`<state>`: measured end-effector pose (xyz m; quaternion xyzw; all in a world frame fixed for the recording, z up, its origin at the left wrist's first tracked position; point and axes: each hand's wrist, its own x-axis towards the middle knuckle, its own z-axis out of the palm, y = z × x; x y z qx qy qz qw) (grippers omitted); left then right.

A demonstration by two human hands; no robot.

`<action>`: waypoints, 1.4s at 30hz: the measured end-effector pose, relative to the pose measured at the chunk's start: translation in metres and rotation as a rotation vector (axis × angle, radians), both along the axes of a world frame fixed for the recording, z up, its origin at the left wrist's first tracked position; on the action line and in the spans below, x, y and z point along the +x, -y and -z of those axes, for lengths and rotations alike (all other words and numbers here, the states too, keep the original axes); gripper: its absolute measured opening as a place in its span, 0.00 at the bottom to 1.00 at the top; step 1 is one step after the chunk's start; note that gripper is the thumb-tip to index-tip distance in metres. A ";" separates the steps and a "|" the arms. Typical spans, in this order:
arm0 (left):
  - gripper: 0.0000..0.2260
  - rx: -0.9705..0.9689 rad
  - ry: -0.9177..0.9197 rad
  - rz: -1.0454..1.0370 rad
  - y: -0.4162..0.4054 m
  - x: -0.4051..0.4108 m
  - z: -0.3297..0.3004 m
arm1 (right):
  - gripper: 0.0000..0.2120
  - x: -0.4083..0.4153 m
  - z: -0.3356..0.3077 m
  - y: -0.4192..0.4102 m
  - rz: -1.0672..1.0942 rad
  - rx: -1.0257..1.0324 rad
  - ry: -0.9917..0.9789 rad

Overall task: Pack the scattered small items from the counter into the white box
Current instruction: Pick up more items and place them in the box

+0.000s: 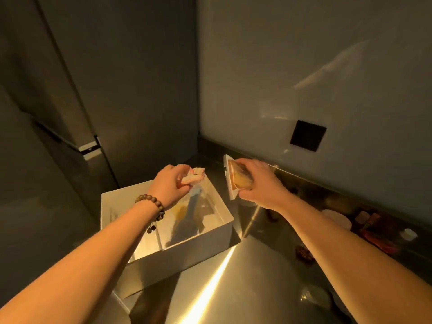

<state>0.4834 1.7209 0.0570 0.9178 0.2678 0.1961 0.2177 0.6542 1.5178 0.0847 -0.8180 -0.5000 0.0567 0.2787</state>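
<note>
The white box (187, 247) stands open on the shiny counter, with several items lying inside it, dim and hard to tell apart. My left hand (171, 185), with a bead bracelet on its wrist, holds a small pale pink-and-white bundle (195, 177) over the box's far rim. Just right of the box, my right hand (257, 183) grips a small white tray-like case (230, 181) with a yellowish item inside, tilted on edge above the counter.
More small items lie along the wall at the right: a white round lid (336, 218), reddish objects (374, 228), a small white cap (408, 234), a dark red cluster (304, 252). A dark cabinet (93, 90) stands left; a black socket (308, 135) sits on the wall.
</note>
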 end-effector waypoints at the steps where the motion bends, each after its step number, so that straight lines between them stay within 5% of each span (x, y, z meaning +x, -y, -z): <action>1: 0.21 -0.008 -0.033 -0.021 -0.011 -0.008 0.008 | 0.38 -0.004 0.002 -0.012 -0.022 0.002 0.000; 15: 0.27 0.043 -0.406 -0.026 -0.050 -0.025 0.097 | 0.40 -0.014 0.031 -0.089 -0.166 -0.059 -0.008; 19: 0.23 -0.033 -0.474 0.148 -0.041 -0.026 0.103 | 0.40 -0.015 0.033 -0.097 -0.168 -0.062 0.013; 27: 0.30 0.085 -0.871 0.256 -0.051 -0.028 0.110 | 0.38 -0.029 0.029 -0.110 -0.248 -0.073 0.039; 30: 0.26 -0.012 -0.739 0.240 -0.056 -0.031 0.094 | 0.38 -0.042 0.029 -0.120 -0.333 -0.052 0.093; 33: 0.22 -0.141 -0.470 -0.027 -0.067 -0.043 0.072 | 0.38 -0.057 0.036 -0.134 -0.413 -0.081 0.127; 38: 0.26 -0.055 -0.395 -0.122 -0.075 -0.073 0.059 | 0.37 -0.075 0.065 -0.152 -0.421 -0.334 0.155; 42: 0.30 -0.059 -0.335 -0.116 -0.063 -0.080 0.063 | 0.34 -0.085 0.078 -0.160 -0.369 -0.341 0.040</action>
